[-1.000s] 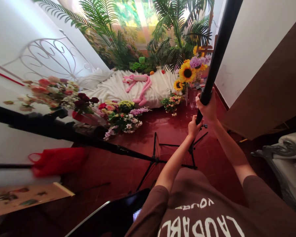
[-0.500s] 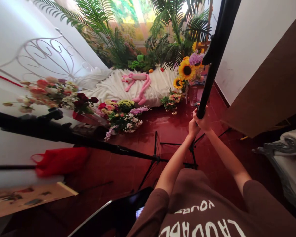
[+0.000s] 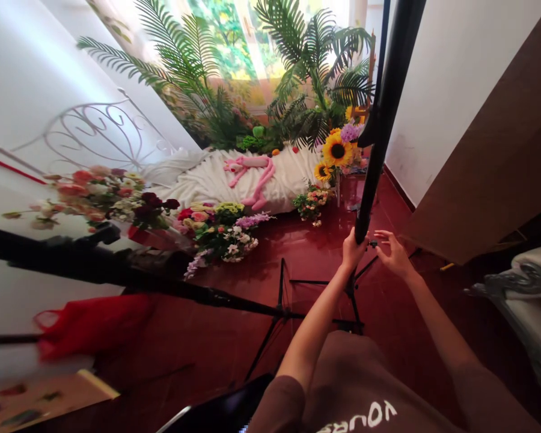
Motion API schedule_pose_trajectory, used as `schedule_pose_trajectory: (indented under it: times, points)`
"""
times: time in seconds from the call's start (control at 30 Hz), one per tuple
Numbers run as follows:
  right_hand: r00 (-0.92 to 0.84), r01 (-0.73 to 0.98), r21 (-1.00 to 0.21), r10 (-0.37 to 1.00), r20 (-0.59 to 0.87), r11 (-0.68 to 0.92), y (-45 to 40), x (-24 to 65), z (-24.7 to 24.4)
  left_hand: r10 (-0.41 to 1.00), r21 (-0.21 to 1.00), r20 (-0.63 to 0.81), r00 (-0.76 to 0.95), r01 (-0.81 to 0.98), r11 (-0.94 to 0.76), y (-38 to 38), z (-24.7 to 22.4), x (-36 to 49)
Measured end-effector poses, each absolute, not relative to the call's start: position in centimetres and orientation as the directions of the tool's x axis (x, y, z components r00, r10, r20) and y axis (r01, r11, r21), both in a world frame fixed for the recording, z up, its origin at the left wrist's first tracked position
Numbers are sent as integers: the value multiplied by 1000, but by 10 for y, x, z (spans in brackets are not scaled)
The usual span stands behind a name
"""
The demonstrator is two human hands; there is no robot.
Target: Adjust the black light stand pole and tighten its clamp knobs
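Black stand pole [image 3: 379, 132] rises upright over the red tiled floor [image 3: 306, 240], near the right wall. Left hand [image 3: 352, 251] wrapped around it low down. Right hand [image 3: 393, 252] just beside — fingers spread, at a small knob [image 3: 372, 244], contact unclear. Sunflowers [image 3: 336, 153] behind.

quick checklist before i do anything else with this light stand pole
1. Left hand gripping the pole: ok, fingers wrapped around it.
2. Right hand on the pole: not ok, it is open beside the small knob, not gripping.
3. Knob tight: cannot tell.
4. Tripod legs spread on the red floor: ok.
5. Second stand clear of the legs: not ok, its base sits close by.
6. Sunflowers clear of the pole: cannot tell.
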State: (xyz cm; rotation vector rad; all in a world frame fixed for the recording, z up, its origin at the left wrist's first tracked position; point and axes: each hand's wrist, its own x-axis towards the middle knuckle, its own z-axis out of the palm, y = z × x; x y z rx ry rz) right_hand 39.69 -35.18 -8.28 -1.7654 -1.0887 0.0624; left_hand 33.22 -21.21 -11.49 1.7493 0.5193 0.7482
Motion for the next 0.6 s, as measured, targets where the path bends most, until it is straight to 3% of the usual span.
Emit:
schedule_pose_trajectory:
  times: [0.6]
  points:
    - [763, 475, -863, 568, 308, -171, -334, 392, -111, 678, 959, 243, 694, -65, -277, -211, -119, 333]
